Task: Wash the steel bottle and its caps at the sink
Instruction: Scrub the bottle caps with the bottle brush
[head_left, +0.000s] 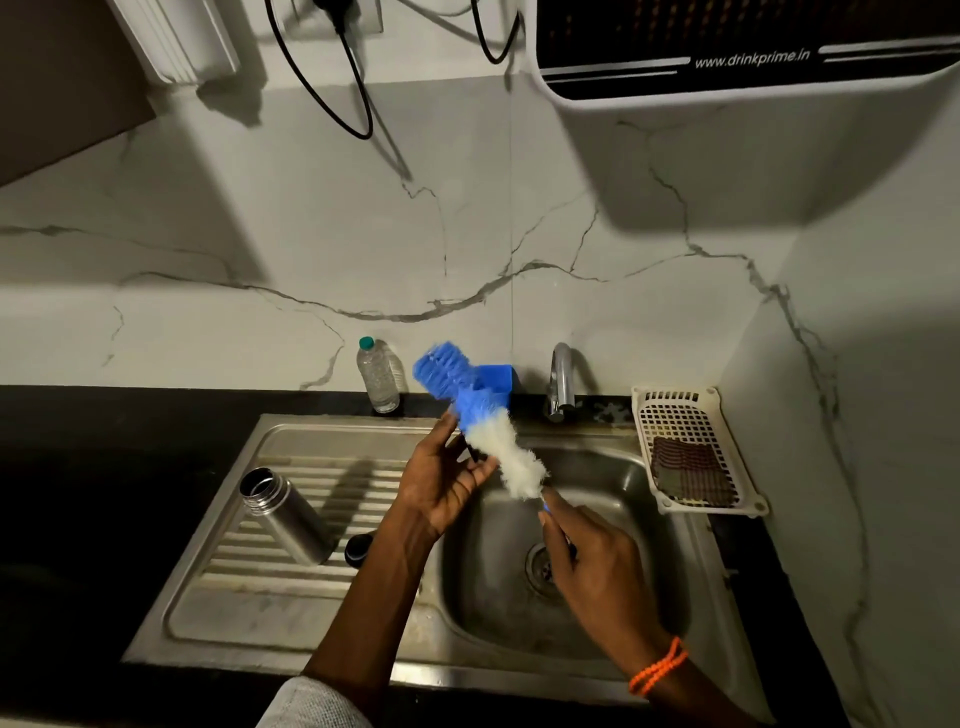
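1. The right hand (597, 566) has its grip closed round the handle of a bottle brush (511, 457), whose white and blue bristles rise up and away from that grip over the sink (613, 488).
2. The left hand (447, 483) is open, palm up, its fingers straight and touching the white bristles just beyond the right grip; it holds nothing.
3. The steel bottle (283, 514) stands uncapped on the draining board, well to the left of both grips; a dark cap (358, 548) lies just beside its base, close to the left forearm.
4. Judged from this, the step in hand is readying the brush. To do it well, keep the right grip firm and low on the handle so that the head does not wobble, work the bristles through the left fingers over the basin so that drips fall there, then free the left hand to fetch the bottle.
5. The tap (561, 379), beyond both grips, shows no running water.
6. Readable writing: "www.drinkprime.in" on the water purifier (753, 62) on the wall above. The clear plastic bottle (379, 374) shows no label I can read.
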